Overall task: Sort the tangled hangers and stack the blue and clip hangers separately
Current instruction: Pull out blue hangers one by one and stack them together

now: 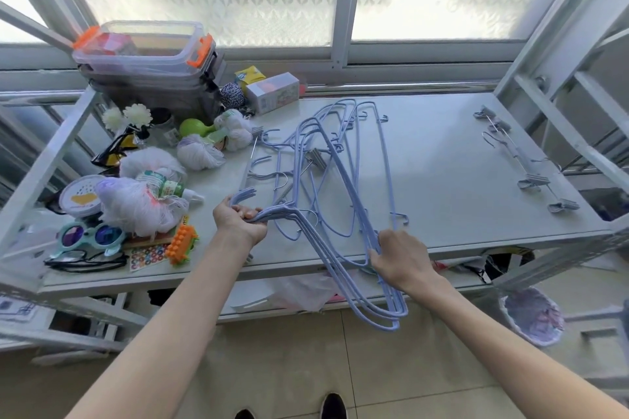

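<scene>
A bundle of blue hangers (343, 269) hangs over the table's front edge. My left hand (238, 219) grips the bundle's hooks at the neck. My right hand (398, 257) holds its wire bars near the front edge. More blue hangers (343, 146) lie tangled in the middle of the table (442, 187), with a metal clip hanger (315, 158) caught among them. Several clip hangers (524, 160) lie apart at the table's right side.
The table's left part is crowded: stacked clear bins with orange latches (146, 58), white mesh puffs (200, 151), a bottle (166, 184), toy glasses (90, 235), an orange comb (182, 245), a small box (272, 92). A basket (532, 315) stands on the floor at right.
</scene>
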{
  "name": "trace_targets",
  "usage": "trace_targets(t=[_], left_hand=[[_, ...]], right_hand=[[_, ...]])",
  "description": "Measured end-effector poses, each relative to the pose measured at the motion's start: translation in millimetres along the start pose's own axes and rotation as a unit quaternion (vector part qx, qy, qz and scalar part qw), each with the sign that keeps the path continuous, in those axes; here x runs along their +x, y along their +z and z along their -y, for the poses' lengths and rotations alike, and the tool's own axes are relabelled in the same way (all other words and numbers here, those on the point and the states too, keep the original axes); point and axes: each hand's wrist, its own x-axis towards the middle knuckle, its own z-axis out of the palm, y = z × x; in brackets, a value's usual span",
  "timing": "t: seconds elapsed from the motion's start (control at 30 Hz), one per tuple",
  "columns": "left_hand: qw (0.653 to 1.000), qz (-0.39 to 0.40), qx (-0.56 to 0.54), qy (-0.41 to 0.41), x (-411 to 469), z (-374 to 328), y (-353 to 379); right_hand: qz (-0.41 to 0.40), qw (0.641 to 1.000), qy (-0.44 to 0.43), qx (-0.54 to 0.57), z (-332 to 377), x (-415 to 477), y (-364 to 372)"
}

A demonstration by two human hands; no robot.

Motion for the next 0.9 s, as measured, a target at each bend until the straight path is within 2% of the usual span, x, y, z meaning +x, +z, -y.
trace_targets(t=[0.17,0.27,0.53,0.7,0.8,0.9], left_hand=[[1.0,0.023,-0.003,0.001,-1,0,-4],[1.0,0.007,0.027,-0.003,-2,0,-3],[1.0,-0.015,0.025,0.0,-2,0,5],[1.0,-0.008,0.023,0.0,-5,-1,2],[1.0,-0.003,0.029,0.004,-7,-3,1],[0.999,0.009,0.032,0.007,-12,-10,1]], right_hand=[[0.032,0.999,0.014,0.03,-3,0,-1],[0.06,0.995,0.027,0.075,-7,1,-5],[0.03,0.985,0.035,0.165,-19,5,-8],[0.057,0.97,0.023,0.237,-19,11,-3],[0.056,0.955,0.061,0.285,-21,15,0],[0.031,0.92,0.112,0.375,-23,21,-4]])
